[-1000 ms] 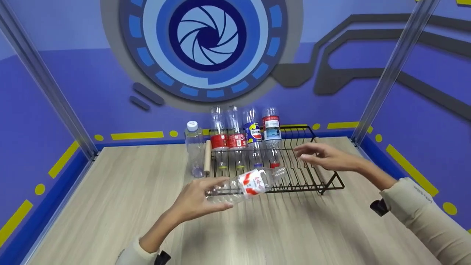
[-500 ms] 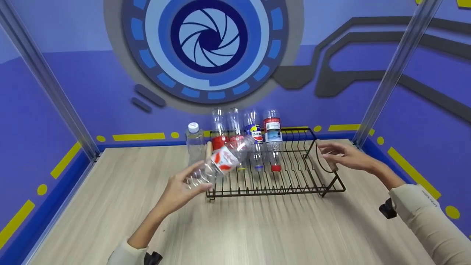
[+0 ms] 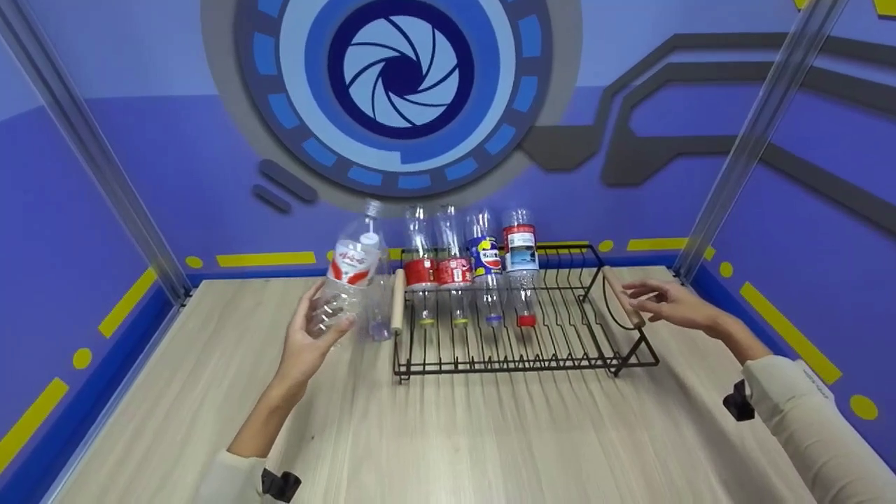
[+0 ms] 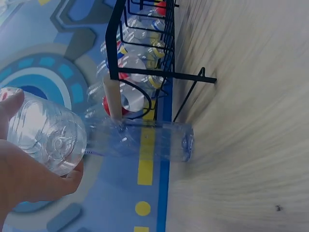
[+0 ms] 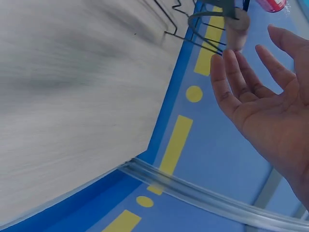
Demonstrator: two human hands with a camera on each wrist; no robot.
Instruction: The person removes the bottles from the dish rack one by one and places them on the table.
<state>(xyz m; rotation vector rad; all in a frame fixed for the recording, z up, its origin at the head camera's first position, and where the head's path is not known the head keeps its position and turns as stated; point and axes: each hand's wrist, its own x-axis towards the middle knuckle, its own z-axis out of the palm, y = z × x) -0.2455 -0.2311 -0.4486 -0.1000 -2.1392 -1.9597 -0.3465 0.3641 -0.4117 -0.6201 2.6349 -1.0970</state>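
My left hand (image 3: 304, 343) grips the lower part of a clear plastic bottle (image 3: 353, 262) with a white and red label. Its neck points up, slightly tilted right, and no cap is visible on it. In the left wrist view the bottle's ribbed base (image 4: 63, 142) faces the camera. Behind it, left of the rack, stands a white-capped clear bottle (image 3: 380, 311), partly covered. My right hand (image 3: 672, 306) is beside the rack's right wooden handle (image 3: 623, 297), its fingers loosely bent and holding nothing; whether fingertips touch the handle I cannot tell.
A black wire dish rack (image 3: 504, 365) stands on the wooden table (image 3: 490, 441). Several bottles are upside down in it: red-labelled bottles (image 3: 420, 273) at left, a blue-labelled bottle (image 3: 488, 255), and a red-capped bottle (image 3: 520, 248). A blue wall (image 3: 210, 175) rises behind.
My left hand has carried the bottle from in front of the rack to its left and turned it from lying sideways to nearly upright. My right hand has moved right, to the rack's handle.
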